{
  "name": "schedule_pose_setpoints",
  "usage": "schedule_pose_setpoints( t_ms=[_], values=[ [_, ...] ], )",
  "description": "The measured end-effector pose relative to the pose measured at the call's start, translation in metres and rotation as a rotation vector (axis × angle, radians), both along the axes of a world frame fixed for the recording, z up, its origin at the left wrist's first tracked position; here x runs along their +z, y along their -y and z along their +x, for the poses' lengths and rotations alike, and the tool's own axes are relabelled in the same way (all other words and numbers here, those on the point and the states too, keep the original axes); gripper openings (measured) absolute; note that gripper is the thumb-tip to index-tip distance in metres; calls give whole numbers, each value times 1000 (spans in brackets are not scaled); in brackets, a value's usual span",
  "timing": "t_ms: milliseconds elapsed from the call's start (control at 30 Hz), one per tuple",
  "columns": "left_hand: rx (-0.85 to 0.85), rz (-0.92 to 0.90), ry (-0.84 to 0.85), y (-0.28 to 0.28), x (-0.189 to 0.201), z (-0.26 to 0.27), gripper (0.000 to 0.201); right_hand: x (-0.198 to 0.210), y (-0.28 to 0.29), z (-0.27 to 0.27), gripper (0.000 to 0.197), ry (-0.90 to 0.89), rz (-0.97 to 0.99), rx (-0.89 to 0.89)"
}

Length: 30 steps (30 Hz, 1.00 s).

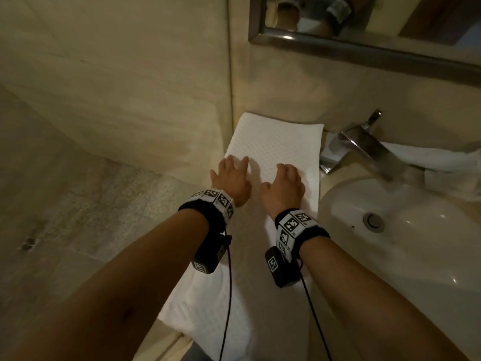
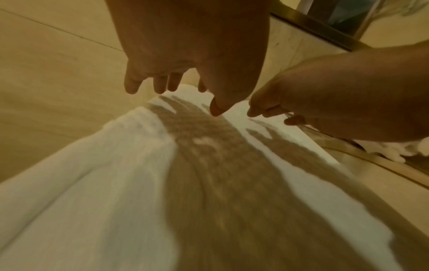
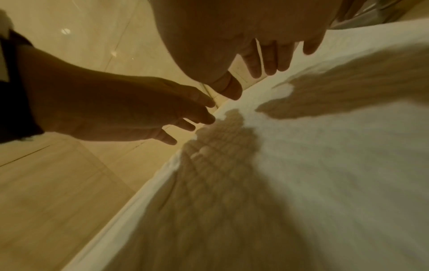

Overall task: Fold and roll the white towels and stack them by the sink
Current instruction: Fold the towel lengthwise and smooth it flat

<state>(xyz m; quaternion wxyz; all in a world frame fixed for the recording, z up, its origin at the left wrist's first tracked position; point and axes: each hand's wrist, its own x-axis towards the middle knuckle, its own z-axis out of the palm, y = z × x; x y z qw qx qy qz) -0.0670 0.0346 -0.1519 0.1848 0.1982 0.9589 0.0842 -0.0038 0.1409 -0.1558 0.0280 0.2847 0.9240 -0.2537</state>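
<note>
Two forearms reach forward, one banded wrist unit with black-and-white markers on each, so two units, each with one black cable trailing back. Beneath them lies one long white towel [image 1: 276, 149], folded into a strip on the counter [image 1: 326, 190], its near end running under the wrists and its far end butting up against the wall beyond the fingertips.

Two hands over it, side by side. The left hand [image 1: 231, 179] is palm down with fingers spread and straight, gripping nothing; from the left wrist view those fingers [image 2: 132, 86] hang above the cloth near its left edge, and whether the tips touch the weave I cannot tell. The right hand [image 1: 285, 187] is just beside it, fingers extended and loosely bent, also holding nothing, over the strip's middle. Two hand shadows fall on the towel under the palms.

To the right of the right fingers sits one white sink [image 1: 390, 246] with one round drain, and past it one chrome faucet [image 1: 364, 144]. Beyond the faucet lies a second white towel [image 1: 442, 162], crumpled. Farthest off, above the fingertips, hangs one framed mirror [image 1: 364, 45] on the tiled wall.
</note>
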Motion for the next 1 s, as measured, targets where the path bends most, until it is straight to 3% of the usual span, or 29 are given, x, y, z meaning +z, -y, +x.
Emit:
schedule_pose_setpoints(
  t_ms=[133,267,367,500,600,700,900,933,1000],
  values=[
    [123,125,-1,-21,8,-62,59,-2,-15,-55,51,-90,5,18],
    [122,243,27,-48,20,-135,49,-10,-27,-115,56,-146,-116,101],
    [120,257,41,-67,26,-171,42,-25,-35,-147,59,-61,-80,261],
    [329,335,165,-81,3,-189,31,-42,-47,-156,61,-1,-33,288],
    [424,413,229,-88,-11,-190,41,-38,-47,-151,56,-6,-87,306],
    [277,261,214,-87,-7,-189,56,-30,-48,-148,58,41,-95,308],
    [7,-100,106,-86,6,-181,57,-36,-45,-149,58,98,-11,338],
    [-37,-144,107,-86,12,-181,55,-37,-44,-150,58,106,-2,346],
    [-133,-246,132,-88,30,-182,23,-38,-43,-151,58,116,5,367]
  ],
)
